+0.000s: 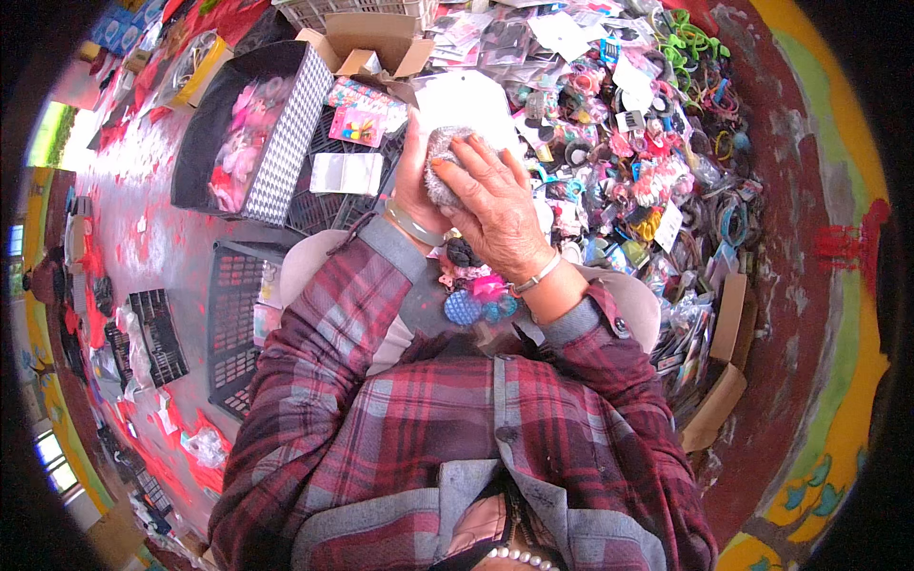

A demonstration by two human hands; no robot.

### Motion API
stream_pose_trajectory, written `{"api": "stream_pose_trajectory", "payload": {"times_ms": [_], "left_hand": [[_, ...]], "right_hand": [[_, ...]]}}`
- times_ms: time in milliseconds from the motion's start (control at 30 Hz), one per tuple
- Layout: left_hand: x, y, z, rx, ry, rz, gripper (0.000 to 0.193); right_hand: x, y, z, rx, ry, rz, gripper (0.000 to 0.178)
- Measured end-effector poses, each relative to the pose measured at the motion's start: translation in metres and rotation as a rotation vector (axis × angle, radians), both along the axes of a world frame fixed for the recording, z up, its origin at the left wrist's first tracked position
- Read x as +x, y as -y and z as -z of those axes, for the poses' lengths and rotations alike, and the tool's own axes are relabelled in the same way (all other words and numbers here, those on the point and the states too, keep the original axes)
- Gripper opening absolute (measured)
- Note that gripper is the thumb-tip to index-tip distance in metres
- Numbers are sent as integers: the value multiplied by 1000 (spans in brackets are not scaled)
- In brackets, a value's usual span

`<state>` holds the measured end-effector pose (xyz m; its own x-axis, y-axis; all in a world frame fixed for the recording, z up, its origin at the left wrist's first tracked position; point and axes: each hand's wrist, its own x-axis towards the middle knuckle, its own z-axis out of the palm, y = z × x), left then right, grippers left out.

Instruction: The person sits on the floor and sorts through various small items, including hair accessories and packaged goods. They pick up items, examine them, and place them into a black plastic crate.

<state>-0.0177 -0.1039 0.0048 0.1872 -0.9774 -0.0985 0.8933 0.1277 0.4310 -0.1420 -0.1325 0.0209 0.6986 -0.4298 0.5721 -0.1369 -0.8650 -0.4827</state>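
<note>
A grey furry round piece (440, 145), its exact kind not clear, is sandwiched between my palms. Behind it my left hand (411, 186) supports it, thumb pointing up along the side and most fingers hidden. Across its front lies my right hand (490, 205), fingers bent over the fur. Just past my hands is a blank white sheet (474, 95). Below them, between my knees, sit several hair accessories: a blue dotted puffy one (463, 307), a bright pink one (489, 287) and a black one (462, 252).
On the right a large heap of hair ties and packaged accessories (619, 162) spreads over the work surface, with cardboard flaps (728, 319) beside it. To the left stand a houndstooth bin (286, 143) of pink items, a dark crate (233, 324) and clear packets (346, 173). An open carton (367, 43) is farther back.
</note>
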Motion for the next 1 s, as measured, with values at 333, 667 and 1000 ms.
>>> {"api": "stream_pose_trajectory", "payload": {"times_ms": [333, 667, 1000], "left_hand": [[-29, -5, 1, -17, -9, 246, 59], [-18, -5, 15, 102, 360, 349, 34], [-23, -6, 26, -48, 468, 412, 45]], "right_hand": [[-1, 40, 17, 42, 142, 297, 42], [-6, 24, 11, 359, 260, 102, 35], [-9, 33, 2, 66, 249, 179, 34]]}}
